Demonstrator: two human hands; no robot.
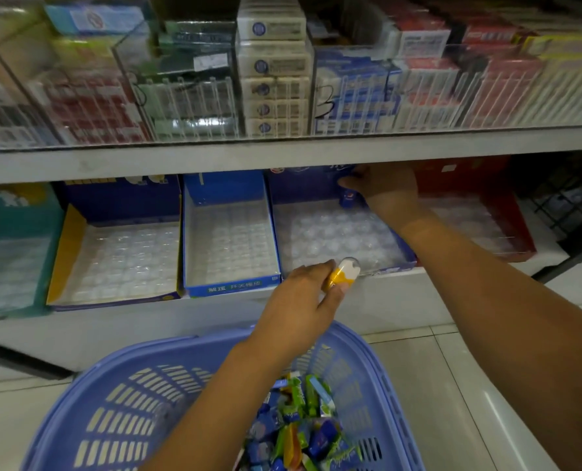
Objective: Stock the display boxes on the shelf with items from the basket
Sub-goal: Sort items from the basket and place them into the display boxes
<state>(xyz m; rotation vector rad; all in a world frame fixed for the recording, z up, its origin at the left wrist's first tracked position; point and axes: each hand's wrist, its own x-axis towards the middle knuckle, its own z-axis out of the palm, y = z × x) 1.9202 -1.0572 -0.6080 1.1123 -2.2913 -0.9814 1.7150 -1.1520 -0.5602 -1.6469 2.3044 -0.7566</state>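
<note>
A yellow-and-white item [342, 275] is pinched in the curled fingers of the left grip [303, 294], at the front edge of the dark blue display box [300, 190]. At 1 o'clock from it, the right grip [381, 188] is curled onto a small blue item [348, 198] at the back of that box. Mixed packets [300, 433] are held in the blue basket [89, 385] at 6 o'clock.

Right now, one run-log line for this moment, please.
left hand: pinches yellow item by shelf edge | right hand: grips blue item, back of dark-blue display box | basket: part full
</note>
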